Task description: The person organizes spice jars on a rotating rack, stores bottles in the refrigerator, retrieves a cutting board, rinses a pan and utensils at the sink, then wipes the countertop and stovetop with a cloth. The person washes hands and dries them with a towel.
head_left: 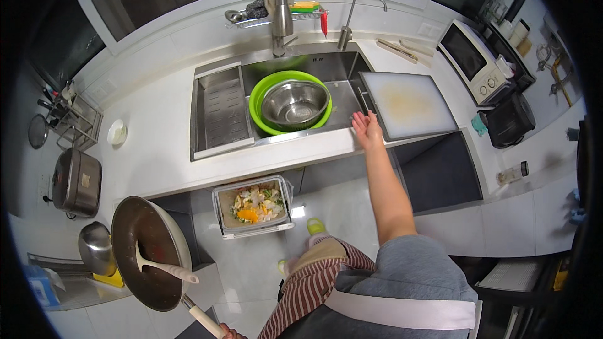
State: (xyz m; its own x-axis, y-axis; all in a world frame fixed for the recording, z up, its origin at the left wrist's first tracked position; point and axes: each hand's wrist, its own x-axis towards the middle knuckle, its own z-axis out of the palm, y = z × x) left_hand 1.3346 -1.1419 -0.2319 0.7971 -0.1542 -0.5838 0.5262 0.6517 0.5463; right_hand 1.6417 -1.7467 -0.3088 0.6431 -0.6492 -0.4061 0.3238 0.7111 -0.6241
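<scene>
My left hand (232,332), at the bottom edge, grips the cream handle of a wok (165,226) tilted on its side. A cream spatula (165,268) lies across the wok, its head inside and its handle over the rim. My right hand (367,128) is empty, palm up with fingers spread, just over the counter's front edge beside a white cutting board (407,103). In the steel sink (344,89) a steel bowl (301,103) sits inside a green plastic basin (256,103). Below the counter, a pulled-out bin (224,212) holds food scraps.
The faucet (282,19) and a thin tap (346,33) stand behind the sink. A small white bowl (117,133) and a rice cooker (77,182) are at left. A steel bowl (96,247) is beyond the wok. A microwave (471,63) and a glass jar (511,174) stand at right.
</scene>
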